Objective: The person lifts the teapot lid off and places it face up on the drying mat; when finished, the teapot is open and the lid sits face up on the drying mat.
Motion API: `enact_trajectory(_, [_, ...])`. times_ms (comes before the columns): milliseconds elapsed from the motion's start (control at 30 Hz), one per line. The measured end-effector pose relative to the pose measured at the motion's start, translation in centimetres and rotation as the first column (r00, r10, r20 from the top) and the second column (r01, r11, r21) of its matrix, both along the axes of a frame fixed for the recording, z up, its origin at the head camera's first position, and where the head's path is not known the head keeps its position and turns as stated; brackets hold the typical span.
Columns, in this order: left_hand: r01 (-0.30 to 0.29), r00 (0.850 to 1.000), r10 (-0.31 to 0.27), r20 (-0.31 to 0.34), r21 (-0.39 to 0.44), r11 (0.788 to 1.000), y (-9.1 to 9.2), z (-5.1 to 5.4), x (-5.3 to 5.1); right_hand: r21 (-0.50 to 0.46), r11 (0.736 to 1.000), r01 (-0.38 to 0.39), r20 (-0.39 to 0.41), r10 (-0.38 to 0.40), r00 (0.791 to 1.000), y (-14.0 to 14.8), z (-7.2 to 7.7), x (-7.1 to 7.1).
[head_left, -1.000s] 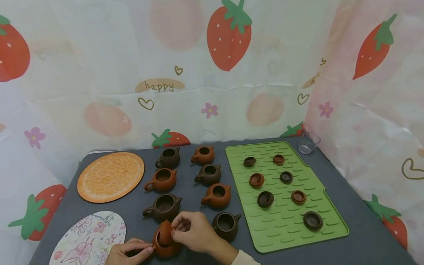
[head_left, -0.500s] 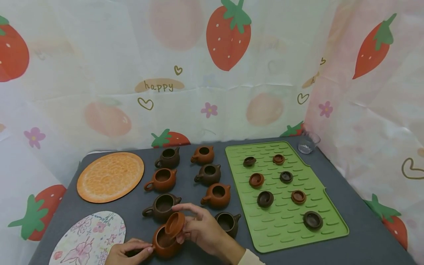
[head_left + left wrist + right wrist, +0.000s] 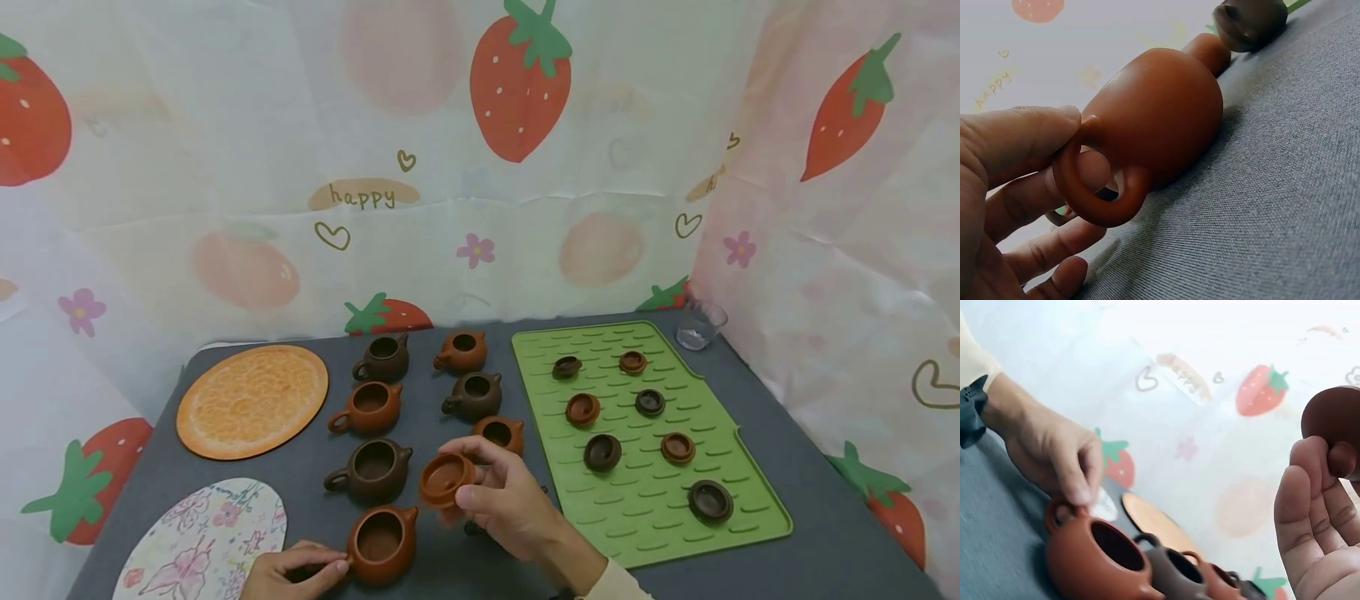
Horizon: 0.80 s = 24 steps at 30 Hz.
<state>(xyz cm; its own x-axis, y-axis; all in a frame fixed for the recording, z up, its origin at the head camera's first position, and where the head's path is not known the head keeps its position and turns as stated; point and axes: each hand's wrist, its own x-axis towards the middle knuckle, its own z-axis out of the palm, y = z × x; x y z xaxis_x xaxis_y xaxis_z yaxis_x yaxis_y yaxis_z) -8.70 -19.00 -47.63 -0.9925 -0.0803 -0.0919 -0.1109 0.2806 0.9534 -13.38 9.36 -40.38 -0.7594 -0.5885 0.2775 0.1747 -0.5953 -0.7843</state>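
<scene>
A reddish-brown clay teapot (image 3: 381, 546) without its lid stands at the table's front, its spout to the right. My left hand (image 3: 300, 570) pinches the loop handle between thumb and fingers, as the left wrist view shows at the handle (image 3: 1107, 215). To the right of that pot, my right hand (image 3: 510, 504) holds a reddish-brown teapot lid (image 3: 446, 479) in the air, its hollow underside facing the head camera. In the right wrist view the lid's round knob (image 3: 1342, 459) sits against the fingers. A dark teapot behind the right hand is mostly hidden.
Several brown and dark lidless teapots (image 3: 375, 468) stand in two columns. On the right, a green mat (image 3: 637, 533) bears several upturned lids (image 3: 708, 500). An orange round mat (image 3: 251, 400) and a floral one (image 3: 202, 542) lie left. A clear cup (image 3: 699, 327) stands at the back right corner.
My right hand has lifted the lid off the teapot's opening and carried it to the right, turning its underside toward the head camera. The left hand has stayed on the handle.
</scene>
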Motion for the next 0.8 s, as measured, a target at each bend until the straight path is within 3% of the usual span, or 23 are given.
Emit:
enact_trajectory(133, [0.006,1.0,-0.006,-0.002,-0.002,1.0,-0.1,0.0,0.0,0.088,0.993,0.073,-0.042,-0.069,0.997,1.6,1.0,0.1])
enact_trajectory(267, [0.01,1.0,-0.01,-0.006,-0.004,1.0,-0.2,0.0,-0.1,0.193,0.969,0.153,-0.108,-0.134,0.985,3.2,1.9,0.4])
enact_trajectory(500, [0.006,1.0,-0.006,-0.017,0.01,1.0,-0.1,0.0,0.0,0.237,0.939,0.25,-0.265,-0.185,0.946,6.2,2.5,0.8])
enact_trajectory(733, [0.002,1.0,-0.001,-0.017,0.022,1.0,-0.1,-0.2,0.1,0.303,0.897,0.321,-0.324,-0.22,0.92,9.1,2.3,1.1])
enact_trajectory(800, [0.005,1.0,-0.005,-0.021,0.022,1.0,0.0,-0.2,0.1,0.339,0.873,0.352,-0.35,-0.23,0.908,10.0,2.3,1.3])
